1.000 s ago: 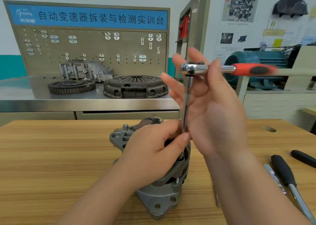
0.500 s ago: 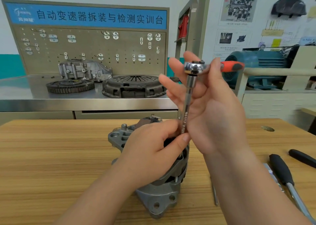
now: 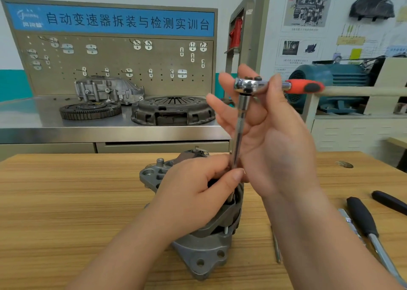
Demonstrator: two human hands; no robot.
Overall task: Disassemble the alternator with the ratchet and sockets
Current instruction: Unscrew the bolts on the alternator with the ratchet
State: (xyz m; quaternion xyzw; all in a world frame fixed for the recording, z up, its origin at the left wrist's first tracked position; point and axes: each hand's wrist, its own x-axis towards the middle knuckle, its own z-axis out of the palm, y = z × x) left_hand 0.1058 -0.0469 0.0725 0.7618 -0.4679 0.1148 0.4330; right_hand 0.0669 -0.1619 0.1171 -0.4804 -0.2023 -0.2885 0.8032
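Observation:
The grey alternator [image 3: 204,254] stands on the wooden table [image 3: 66,201] right in front of me. A chrome extension bar [image 3: 239,131] rises from its top to the ratchet [image 3: 247,85], whose red handle [image 3: 306,86] points right. My left hand [image 3: 193,193] lies over the alternator's top and pinches the bar's lower end between thumb and fingers. My right hand [image 3: 275,140] is up at the ratchet head. Its thumb lies across the neck and its straight fingers are behind, pinching the tool. The socket and the bolt are hidden under my left hand.
Two black-handled tools [image 3: 361,217] [image 3: 389,201] and a thin metal rod [image 3: 275,245] lie on the table to the right. Behind the table, a steel bench carries a clutch cover [image 3: 171,110], a toothed flywheel [image 3: 90,110] and a housing [image 3: 108,89].
The ratchet handle has swung from pointing far right to a shorter-looking position, turning on the bar. My left hand has stayed on the bar's lower end.

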